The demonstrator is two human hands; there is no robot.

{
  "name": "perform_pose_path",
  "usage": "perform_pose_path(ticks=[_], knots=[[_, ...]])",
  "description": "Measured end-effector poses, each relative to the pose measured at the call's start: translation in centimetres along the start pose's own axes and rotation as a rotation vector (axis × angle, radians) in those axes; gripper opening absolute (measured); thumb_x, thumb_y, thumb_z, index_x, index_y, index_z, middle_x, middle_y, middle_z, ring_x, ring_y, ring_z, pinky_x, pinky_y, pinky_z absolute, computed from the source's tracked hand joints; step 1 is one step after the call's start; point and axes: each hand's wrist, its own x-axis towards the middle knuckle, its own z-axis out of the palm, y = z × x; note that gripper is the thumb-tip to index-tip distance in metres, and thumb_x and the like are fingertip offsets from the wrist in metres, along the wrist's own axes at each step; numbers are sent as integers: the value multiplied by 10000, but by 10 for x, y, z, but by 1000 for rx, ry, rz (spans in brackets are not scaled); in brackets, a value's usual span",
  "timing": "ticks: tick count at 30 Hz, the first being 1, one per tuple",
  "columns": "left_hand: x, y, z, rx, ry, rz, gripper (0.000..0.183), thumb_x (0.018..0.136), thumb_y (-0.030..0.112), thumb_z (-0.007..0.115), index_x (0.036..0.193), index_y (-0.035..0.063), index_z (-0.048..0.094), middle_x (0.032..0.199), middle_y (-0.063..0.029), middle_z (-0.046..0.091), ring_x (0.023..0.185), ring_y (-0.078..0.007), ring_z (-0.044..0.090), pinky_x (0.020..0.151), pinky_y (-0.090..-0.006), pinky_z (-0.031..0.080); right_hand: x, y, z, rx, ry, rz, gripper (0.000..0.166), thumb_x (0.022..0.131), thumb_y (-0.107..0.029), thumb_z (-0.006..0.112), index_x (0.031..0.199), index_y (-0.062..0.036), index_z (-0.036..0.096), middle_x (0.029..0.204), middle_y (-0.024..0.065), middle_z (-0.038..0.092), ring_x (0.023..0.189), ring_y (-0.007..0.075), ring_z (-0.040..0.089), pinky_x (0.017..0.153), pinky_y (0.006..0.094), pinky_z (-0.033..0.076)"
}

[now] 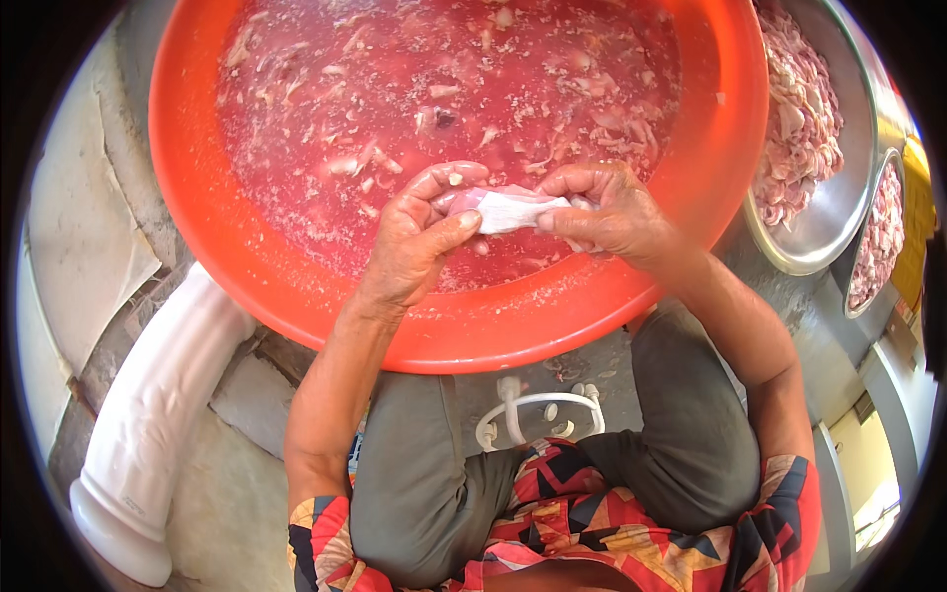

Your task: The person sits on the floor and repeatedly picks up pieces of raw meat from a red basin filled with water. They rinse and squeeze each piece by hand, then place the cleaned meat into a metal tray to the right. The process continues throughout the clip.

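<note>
A whitish, pink-edged piece of animal tissue [516,211] stretches between my two hands. My left hand [418,229] grips its left end with thumb and fingers, and a small pale scrap clings to one finger. At the other end, my right hand [610,211] pinches the piece; its fingertips are partly hidden. Both hands are above a large orange plastic basin [473,344], near its closest side. Cloudy red liquid [296,174] fills the basin's middle, with many pale scraps of tissue in it. What lies under the surface cannot be made out.
Right of the basin, a metal bowl [843,233] holds heaped pink meat pieces [803,133]. A smaller container beyond holds more meat [880,237]. At left lies a white ceramic pedestal [152,429]. A white tubular frame [544,399] sits on the floor between my knees.
</note>
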Motion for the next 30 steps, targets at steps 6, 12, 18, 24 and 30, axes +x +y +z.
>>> perform_pose_path(ticks=[6, 12, 18, 24, 30], knots=[[4, -4, -13, -49, 11, -39, 349, 864, 64, 569, 1195, 7, 476, 979, -105, 612, 782, -147, 609, 606, -239, 517, 0, 1, -8, 360, -8, 206, 225, 825, -78, 489, 998, -2, 611, 666, 50, 598, 426, 53, 473, 346, 184, 321], [5, -7, -17, -34, 43, -18, 319, 888, 67, 531, 1199, 18, 479, 963, -91, 615, 763, -132, 606, 589, -232, 511, 1, -2, -8, 478, 11, 218, 241, 819, -55, 442, 993, 43, 576, 700, 108, 620, 433, 83, 502, 336, 185, 328], [6, -9, -20, 0, 73, -16, 317, 891, 52, 520, 1204, 24, 477, 981, -78, 618, 814, -115, 603, 634, -225, 491, 0, -7, -8, 490, 15, 236, 258, 809, -56, 430, 1001, 60, 557, 786, 184, 634, 481, 130, 532, 367, 214, 362], [9, -12, -19, 43, 80, -11, 327, 892, 42, 516, 1215, 25, 467, 1022, -69, 615, 895, -101, 580, 756, -226, 454, 0, -5, -9, 487, -25, 236, 182, 800, -63, 505, 936, 19, 593, 751, 140, 653, 427, 86, 494, 337, 188, 323], [9, -10, -20, 33, 80, -12, 315, 890, 34, 518, 1202, 22, 473, 1035, -62, 604, 916, -97, 570, 746, -226, 464, -5, -9, -3, 166, 5, 140, 233, 773, -51, 595, 997, 10, 583, 764, 87, 648, 474, 65, 522, 399, 182, 374]])
